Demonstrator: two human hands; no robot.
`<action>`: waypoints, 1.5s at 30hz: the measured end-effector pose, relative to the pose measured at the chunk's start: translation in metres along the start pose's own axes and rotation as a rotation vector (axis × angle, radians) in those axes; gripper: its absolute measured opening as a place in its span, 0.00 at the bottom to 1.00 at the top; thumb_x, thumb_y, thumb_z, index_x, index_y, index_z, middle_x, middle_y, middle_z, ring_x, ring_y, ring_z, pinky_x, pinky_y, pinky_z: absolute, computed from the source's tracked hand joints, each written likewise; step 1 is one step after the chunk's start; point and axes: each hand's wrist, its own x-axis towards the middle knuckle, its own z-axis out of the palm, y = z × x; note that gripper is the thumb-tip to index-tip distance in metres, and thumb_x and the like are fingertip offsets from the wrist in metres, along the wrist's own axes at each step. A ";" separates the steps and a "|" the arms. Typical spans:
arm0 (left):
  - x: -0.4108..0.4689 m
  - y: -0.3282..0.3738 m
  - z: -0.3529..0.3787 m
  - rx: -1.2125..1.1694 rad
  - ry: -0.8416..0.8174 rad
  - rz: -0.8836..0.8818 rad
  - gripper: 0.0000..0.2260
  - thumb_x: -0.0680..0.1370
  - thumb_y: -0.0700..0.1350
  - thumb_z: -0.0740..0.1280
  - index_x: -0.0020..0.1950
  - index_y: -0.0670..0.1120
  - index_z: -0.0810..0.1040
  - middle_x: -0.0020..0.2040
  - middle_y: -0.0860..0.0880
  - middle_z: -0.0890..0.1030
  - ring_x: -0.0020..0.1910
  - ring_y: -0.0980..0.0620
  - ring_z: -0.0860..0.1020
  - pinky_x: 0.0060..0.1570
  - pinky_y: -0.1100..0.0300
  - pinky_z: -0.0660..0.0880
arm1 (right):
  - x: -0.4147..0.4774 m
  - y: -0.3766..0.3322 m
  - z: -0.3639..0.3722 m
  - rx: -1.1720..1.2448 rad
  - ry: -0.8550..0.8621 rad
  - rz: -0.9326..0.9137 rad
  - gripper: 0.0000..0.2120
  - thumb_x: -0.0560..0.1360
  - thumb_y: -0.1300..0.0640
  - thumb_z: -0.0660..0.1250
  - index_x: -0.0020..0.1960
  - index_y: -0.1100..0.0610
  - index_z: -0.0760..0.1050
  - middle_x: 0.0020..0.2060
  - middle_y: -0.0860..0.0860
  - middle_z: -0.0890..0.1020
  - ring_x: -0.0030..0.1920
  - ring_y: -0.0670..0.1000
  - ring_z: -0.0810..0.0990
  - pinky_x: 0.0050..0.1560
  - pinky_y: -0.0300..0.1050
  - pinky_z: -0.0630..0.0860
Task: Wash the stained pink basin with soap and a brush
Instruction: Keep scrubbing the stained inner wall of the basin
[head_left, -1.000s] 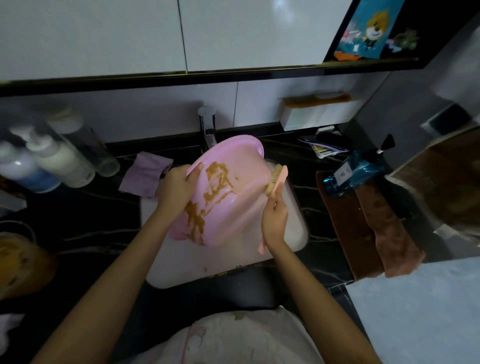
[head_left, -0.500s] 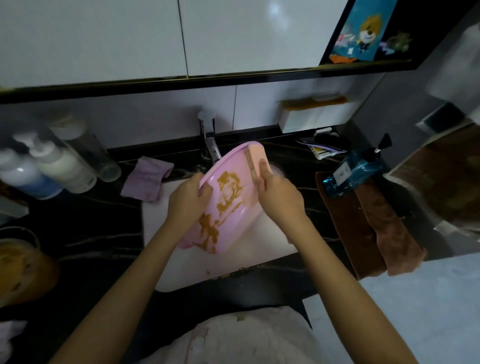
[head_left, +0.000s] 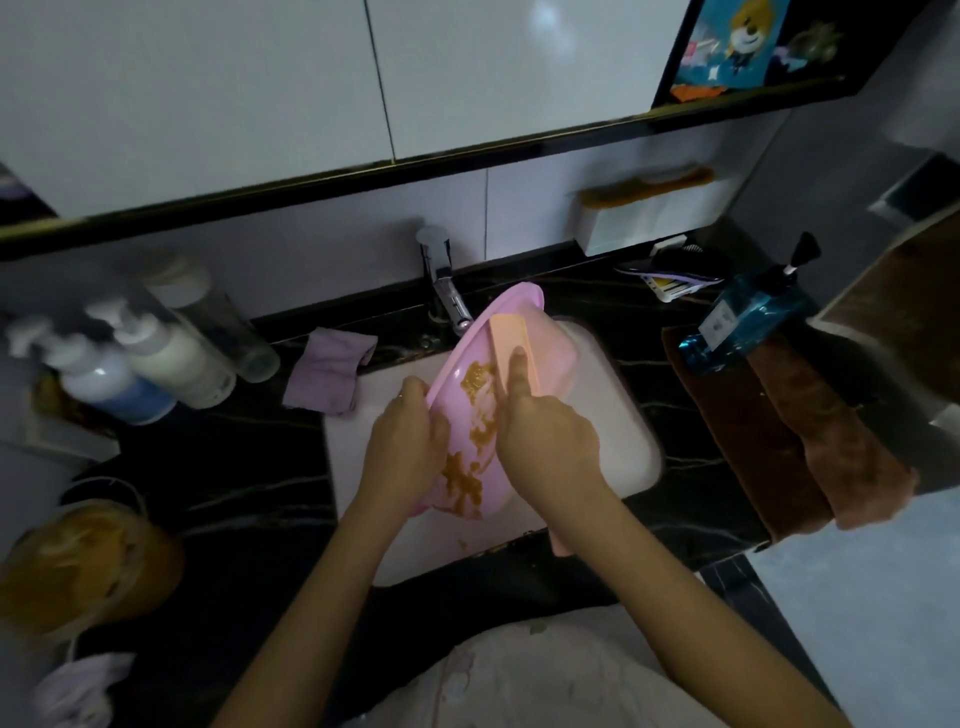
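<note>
Basin: the pink basin (head_left: 553, 353) stood tilted on edge over the sink (head_left: 623, 415), its stained inside turned towards the person and its top rim just under the tap (head_left: 441, 291).
Left hand: the left hand (head_left: 405, 441) steadied the basin, fingers clenched round the rim on the sink's left side.
Right hand: the right hand (head_left: 545, 441) grasped the brush (head_left: 509, 332) and pressed it flat against the basin's inside, forefinger laid straight along its back.
Done: the basin was up over the sink and the brush was on it. By the look of it, scrubbing had barely begun.
Left: brown stains (head_left: 470, 431) ran thickly from the middle down to the lower rim. No foam showed and no water was seen falling from the tap, so soaping, most of the scrubbing and the rinse appeared outstanding.
Soap: pump bottles (head_left: 156, 364) stood on the desk (head_left: 234, 493) left of the sink and a blue bottle (head_left: 743, 322) lay to its right. Which one was meant could not be told.
Hidden: the bristles faced away, the hands covered the basin's lower middle, and its outside was unseen. The view was dim and blurred.
</note>
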 end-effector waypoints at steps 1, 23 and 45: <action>-0.005 -0.003 0.000 -0.017 -0.003 -0.005 0.03 0.78 0.41 0.60 0.47 0.46 0.66 0.39 0.48 0.74 0.37 0.49 0.74 0.29 0.59 0.65 | 0.005 0.004 0.001 0.014 0.026 0.015 0.29 0.82 0.54 0.49 0.77 0.55 0.38 0.46 0.56 0.80 0.38 0.54 0.75 0.32 0.43 0.62; 0.035 0.011 0.000 0.097 0.059 0.108 0.17 0.81 0.52 0.54 0.38 0.45 0.71 0.33 0.47 0.74 0.34 0.47 0.75 0.32 0.59 0.61 | 0.031 0.095 0.000 0.374 0.027 -0.079 0.21 0.81 0.44 0.53 0.72 0.39 0.55 0.34 0.46 0.75 0.33 0.43 0.74 0.32 0.38 0.69; 0.059 -0.008 -0.003 0.169 0.110 0.138 0.19 0.80 0.51 0.58 0.33 0.42 0.71 0.32 0.39 0.78 0.32 0.42 0.76 0.31 0.57 0.64 | 0.044 0.113 0.002 0.239 -0.012 -0.414 0.21 0.79 0.44 0.56 0.71 0.38 0.60 0.27 0.44 0.71 0.27 0.41 0.71 0.30 0.33 0.67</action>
